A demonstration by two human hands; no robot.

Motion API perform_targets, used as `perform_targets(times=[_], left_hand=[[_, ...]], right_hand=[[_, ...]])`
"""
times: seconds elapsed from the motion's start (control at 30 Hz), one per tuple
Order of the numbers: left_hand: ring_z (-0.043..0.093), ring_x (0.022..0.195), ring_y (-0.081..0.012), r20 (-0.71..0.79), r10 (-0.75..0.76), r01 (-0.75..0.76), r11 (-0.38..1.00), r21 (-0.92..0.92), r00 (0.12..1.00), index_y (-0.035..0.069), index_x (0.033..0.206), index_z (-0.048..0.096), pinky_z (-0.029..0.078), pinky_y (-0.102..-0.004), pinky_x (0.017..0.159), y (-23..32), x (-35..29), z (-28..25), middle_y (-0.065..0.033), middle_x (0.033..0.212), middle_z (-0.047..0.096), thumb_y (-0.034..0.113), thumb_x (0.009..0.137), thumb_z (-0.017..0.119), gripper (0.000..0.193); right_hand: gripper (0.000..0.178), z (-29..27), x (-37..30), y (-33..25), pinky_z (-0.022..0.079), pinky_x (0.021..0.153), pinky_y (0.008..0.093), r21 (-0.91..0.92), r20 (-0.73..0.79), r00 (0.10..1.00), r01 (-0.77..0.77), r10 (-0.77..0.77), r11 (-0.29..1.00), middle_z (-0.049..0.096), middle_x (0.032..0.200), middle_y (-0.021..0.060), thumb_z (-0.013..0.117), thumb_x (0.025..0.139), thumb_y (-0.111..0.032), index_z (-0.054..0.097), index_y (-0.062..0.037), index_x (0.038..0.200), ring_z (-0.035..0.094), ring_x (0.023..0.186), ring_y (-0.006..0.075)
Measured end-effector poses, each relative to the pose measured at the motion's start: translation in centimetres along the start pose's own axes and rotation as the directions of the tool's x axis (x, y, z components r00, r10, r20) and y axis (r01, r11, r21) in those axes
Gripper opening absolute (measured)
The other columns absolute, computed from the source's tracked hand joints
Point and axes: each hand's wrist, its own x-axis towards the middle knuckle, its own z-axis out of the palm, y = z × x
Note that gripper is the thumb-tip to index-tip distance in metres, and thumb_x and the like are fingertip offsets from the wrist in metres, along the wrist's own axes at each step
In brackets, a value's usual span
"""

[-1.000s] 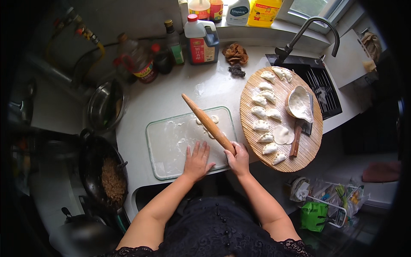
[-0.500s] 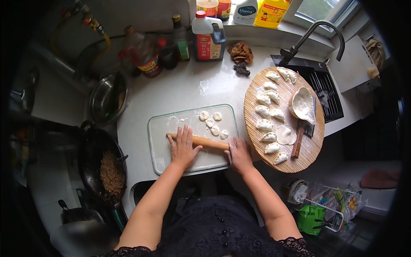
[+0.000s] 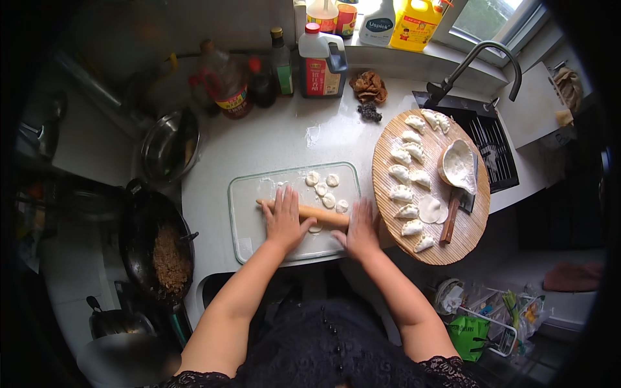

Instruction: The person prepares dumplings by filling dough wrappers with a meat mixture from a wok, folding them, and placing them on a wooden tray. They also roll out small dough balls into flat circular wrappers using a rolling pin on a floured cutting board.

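A wooden rolling pin (image 3: 317, 214) lies crosswise on a clear floured cutting board (image 3: 249, 213). My left hand (image 3: 283, 218) presses flat on the pin's left part. My right hand (image 3: 359, 227) rests palm down on its right end. A flattened bit of dough (image 3: 315, 228) peeks out just under the pin. Several small round dough pieces (image 3: 327, 191) lie on the board beyond the pin.
A round wooden board (image 3: 453, 249) at the right carries several folded dumplings (image 3: 402, 174), a dough wrapper (image 3: 431, 209), a white bowl (image 3: 458, 165) and a cleaver. A wok with minced filling (image 3: 169, 258) sits at the left. Bottles (image 3: 318, 61) line the back; sink and tap (image 3: 482, 55) at right.
The rolling pin went from lying diagonally at the board's right side to crosswise on the board, and both my hands now press on it. It sits slightly nearer me than half a second ago.
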Motion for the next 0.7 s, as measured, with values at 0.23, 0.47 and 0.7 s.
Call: perform_targets(times=[0.23,0.47,0.7], left_hand=[[-0.002,0.149,-0.0326,0.095,0.04,-0.046,0.997,0.069,0.995,0.002,0.152,0.015,-0.002,-0.0689,0.11,-1.6,-6.8,2.6,-0.014,0.161,0.004,0.069,0.084,0.048,0.101],[0.007,0.148,-0.0315,0.079,-0.049,0.051,0.999,-0.018,0.996,0.002,0.152,0.015,0.002,-0.0674,0.111,-0.6,-2.2,0.2,-0.013,0.161,0.01,0.069,0.085,0.048,0.101],[0.041,0.128,-0.0327,-0.542,0.022,-0.178,0.955,-0.239,0.84,0.006,0.131,0.046,0.023,-0.0594,0.106,-1.5,-7.3,1.1,-0.0181,0.136,0.043,0.025,0.08,0.073,0.06]], right_hand=[[0.103,-0.8,-5.0,-1.2,0.018,0.111,0.0615,-0.19,0.082,0.987,0.154,-0.14,0.97,0.019,0.154,0.0283,0.057,0.078,-0.069,0.031,0.0043,0.145,0.016,0.144,0.0409],[0.071,-0.2,-1.3,-1.7,0.024,0.108,0.0609,-0.051,-0.007,0.999,0.046,-0.047,0.998,0.043,0.138,0.0193,0.057,0.088,-0.046,0.04,-0.0008,0.14,0.037,0.13,0.0361],[0.042,-1.6,-4.8,-3.0,0.05,0.075,0.0393,0.128,-0.283,0.947,0.196,-0.154,0.972,0.058,0.098,0.0135,0.066,0.082,-0.008,0.059,-0.0076,0.123,0.058,0.088,0.032]])
